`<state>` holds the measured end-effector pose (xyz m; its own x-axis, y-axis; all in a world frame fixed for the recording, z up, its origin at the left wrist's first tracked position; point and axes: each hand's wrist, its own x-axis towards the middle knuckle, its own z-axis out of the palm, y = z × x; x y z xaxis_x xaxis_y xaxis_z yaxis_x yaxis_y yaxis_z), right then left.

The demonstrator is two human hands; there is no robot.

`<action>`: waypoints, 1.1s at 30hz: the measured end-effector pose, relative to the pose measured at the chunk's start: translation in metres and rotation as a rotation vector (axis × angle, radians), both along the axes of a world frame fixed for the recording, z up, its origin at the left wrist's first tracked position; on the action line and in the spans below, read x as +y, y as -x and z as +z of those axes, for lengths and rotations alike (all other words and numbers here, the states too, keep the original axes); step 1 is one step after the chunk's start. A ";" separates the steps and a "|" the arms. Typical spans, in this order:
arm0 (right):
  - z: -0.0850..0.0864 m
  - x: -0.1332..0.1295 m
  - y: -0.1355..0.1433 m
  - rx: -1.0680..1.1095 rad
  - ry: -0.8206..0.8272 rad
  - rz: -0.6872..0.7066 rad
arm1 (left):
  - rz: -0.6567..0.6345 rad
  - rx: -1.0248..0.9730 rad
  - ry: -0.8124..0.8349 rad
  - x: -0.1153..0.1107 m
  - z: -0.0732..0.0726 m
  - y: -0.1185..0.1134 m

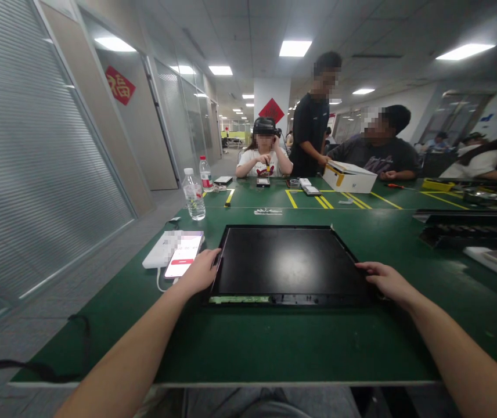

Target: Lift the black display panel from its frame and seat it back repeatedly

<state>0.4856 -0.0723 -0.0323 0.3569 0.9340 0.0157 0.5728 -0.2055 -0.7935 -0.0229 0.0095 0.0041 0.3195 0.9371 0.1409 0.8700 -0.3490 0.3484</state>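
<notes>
A flat black screen panel lies on the green table in front of me, with a pale green strip along the left part of its near edge. My left hand grips the panel's left edge, fingers at the rim. On the opposite side my right hand holds the right edge, its fingertips against the frame and the thumb low beside it. What lies under the panel is hidden.
Left of the panel are a phone and a white box with a cable. A water bottle stands behind them. Black strips lie at the right. Across the table are people and a white carton.
</notes>
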 end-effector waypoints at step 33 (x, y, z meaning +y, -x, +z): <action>-0.011 0.054 -0.002 -0.236 -0.009 -0.166 | 0.095 -0.292 0.004 0.009 -0.005 -0.001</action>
<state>0.4876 -0.0178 -0.0432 0.4900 0.8628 0.1242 0.7010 -0.3054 -0.6444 -0.0221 0.0188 -0.0006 0.1769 0.9617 0.2095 0.7618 -0.2686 0.5895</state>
